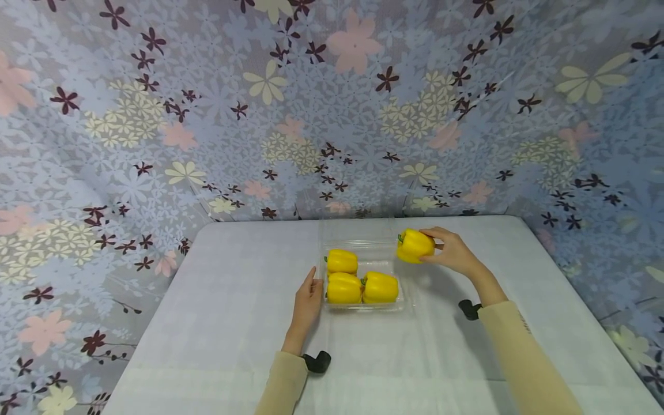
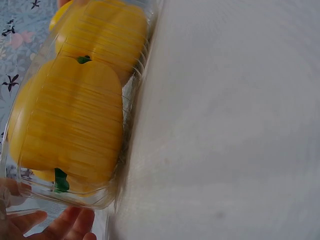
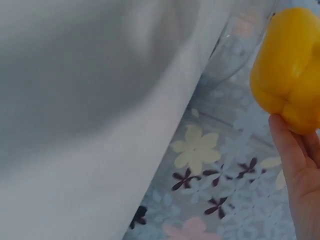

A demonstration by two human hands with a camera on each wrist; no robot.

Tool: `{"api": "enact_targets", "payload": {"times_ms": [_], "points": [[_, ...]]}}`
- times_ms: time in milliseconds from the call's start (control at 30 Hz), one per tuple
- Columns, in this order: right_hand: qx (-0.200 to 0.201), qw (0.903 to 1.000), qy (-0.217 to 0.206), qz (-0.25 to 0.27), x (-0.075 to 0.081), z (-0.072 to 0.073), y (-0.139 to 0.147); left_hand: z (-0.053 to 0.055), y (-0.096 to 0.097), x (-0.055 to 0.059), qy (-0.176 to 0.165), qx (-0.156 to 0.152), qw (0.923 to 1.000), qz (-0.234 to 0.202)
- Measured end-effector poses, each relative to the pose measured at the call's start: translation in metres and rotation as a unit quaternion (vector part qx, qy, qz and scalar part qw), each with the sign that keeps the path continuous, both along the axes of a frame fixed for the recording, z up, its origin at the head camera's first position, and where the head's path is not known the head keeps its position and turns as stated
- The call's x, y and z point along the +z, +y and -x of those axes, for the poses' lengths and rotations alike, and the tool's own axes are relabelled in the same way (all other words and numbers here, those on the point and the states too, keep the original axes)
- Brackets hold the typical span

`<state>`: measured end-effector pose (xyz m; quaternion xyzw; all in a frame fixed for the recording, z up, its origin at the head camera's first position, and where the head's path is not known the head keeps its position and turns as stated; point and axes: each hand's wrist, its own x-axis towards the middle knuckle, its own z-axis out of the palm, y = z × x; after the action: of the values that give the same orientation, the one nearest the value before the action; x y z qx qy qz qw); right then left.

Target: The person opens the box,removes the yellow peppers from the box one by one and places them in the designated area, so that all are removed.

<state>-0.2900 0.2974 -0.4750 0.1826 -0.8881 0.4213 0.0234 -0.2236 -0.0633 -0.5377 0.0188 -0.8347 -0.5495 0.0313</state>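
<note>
Three yellow bell peppers sit in a clear plastic container: one at the back left [image 1: 342, 261], one at the front left [image 1: 344, 288] and one at the front right [image 1: 380, 287]. My left hand [image 1: 307, 300] lies along the container's left side, its fingertips right at the clear wall [image 2: 107, 200]. Above the back right corner, my right hand [image 1: 453, 252] holds a fourth bell pepper [image 1: 415, 246] between thumb and fingers, its green stem facing left. In the right wrist view, the fingers [image 3: 287, 142] press against this pepper's lower end.
Behind the peppers, the container's clear lid [image 1: 358, 230] lies open toward the table's back edge. A pale cloth covers the table [image 1: 249, 259]. Flowered fabric [image 1: 332, 115] rises behind it and at both sides. A black strap piece shows at each wrist.
</note>
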Motion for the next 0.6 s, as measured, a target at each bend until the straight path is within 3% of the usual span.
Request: {"api": "enact_targets", "payload": {"times_ms": [233, 600], "points": [[-0.034, 0.9991, -0.021, -0.013, -0.009, -0.004, 0.018, -0.001, 0.0, 0.0, 0.001, -0.002, 1.0, -0.009], [-0.039, 0.9978, -0.044, -0.031, -0.028, -0.012, 0.032, -0.003, 0.0, 0.002, 0.002, -0.002, 1.0, -0.005]]}}
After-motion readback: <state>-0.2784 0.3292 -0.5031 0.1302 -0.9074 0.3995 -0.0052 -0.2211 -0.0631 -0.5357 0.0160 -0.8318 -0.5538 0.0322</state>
